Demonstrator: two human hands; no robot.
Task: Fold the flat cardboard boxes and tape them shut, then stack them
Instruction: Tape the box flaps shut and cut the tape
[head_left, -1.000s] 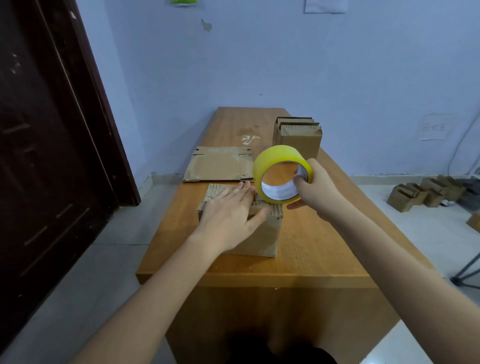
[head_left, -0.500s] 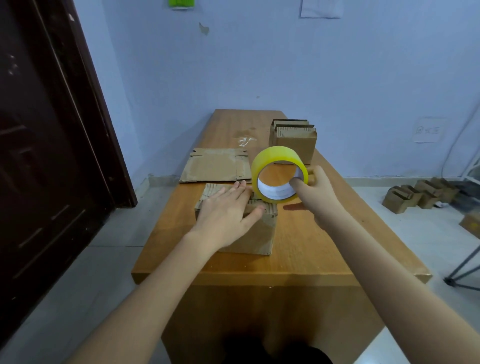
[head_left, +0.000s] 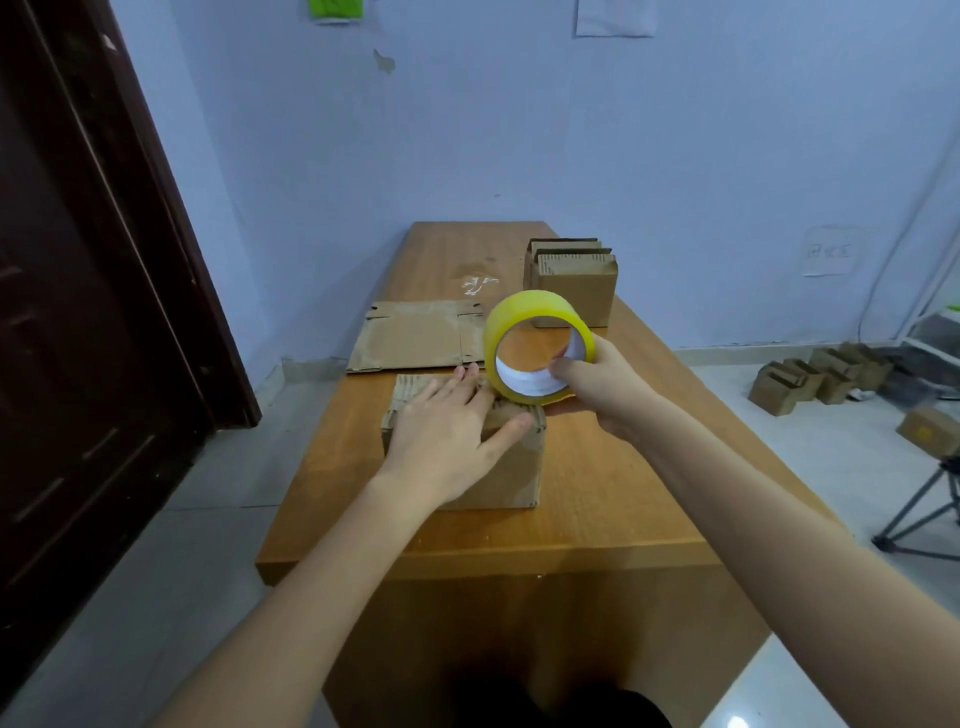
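A folded cardboard box (head_left: 511, 473) stands near the front of the wooden table (head_left: 623, 499). My left hand (head_left: 449, 434) lies flat on its top, fingers straight, pressing the flaps down. My right hand (head_left: 602, 389) grips a yellow roll of tape (head_left: 535, 322), thumb inside the core, with the roll's lower edge at the box's top right corner. Flat unfolded cardboard (head_left: 415, 335) lies behind the box. Further back at the right stand folded boxes (head_left: 574, 283), one close behind the other.
A dark door (head_left: 78, 312) is at the left, and the blue wall rises behind the table. Several small cardboard boxes (head_left: 815, 376) sit on the floor at the right, with a tripod leg (head_left: 919, 514) nearer me. A scrap of clear tape (head_left: 478, 285) lies mid-table.
The roll of tape has dropped slightly toward the box's top right corner. My left hand keeps pressing the box top. The camera view has shifted a little.
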